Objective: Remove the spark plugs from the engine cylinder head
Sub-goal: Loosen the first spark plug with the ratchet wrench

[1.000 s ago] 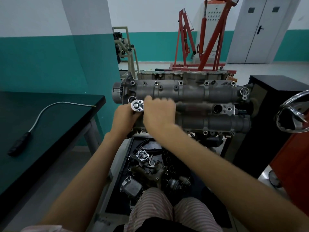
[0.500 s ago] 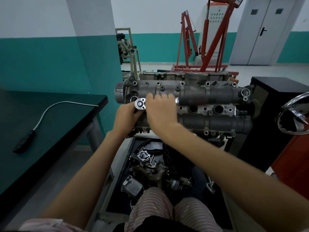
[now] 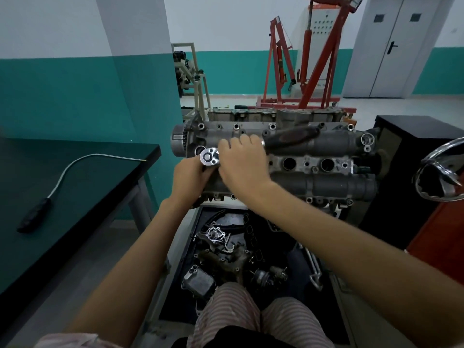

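The grey cylinder head (image 3: 326,144) lies across an engine stand in front of me. A ratchet wrench stands in a plug well near its left end, its shiny round head (image 3: 210,156) facing up. My left hand (image 3: 192,178) grips the tool just below that head. My right hand (image 3: 242,164) grips the ratchet's shaft, and the dark handle (image 3: 291,136) sticks out to the right past my fingers. Two open plug wells (image 3: 289,164) show to the right. No spark plug is visible.
A black table (image 3: 75,187) on my left carries a flexible pick-up tool (image 3: 35,214). Below the head, a dark tray (image 3: 276,254) holds several engine parts. A black cabinet (image 3: 414,131) and a chrome object (image 3: 442,172) stand right; a red engine crane (image 3: 301,71) stands behind.
The ratchet handle has swung away from me, toward the far side of the head, with my right hand on it. Two plug wells are now uncovered.
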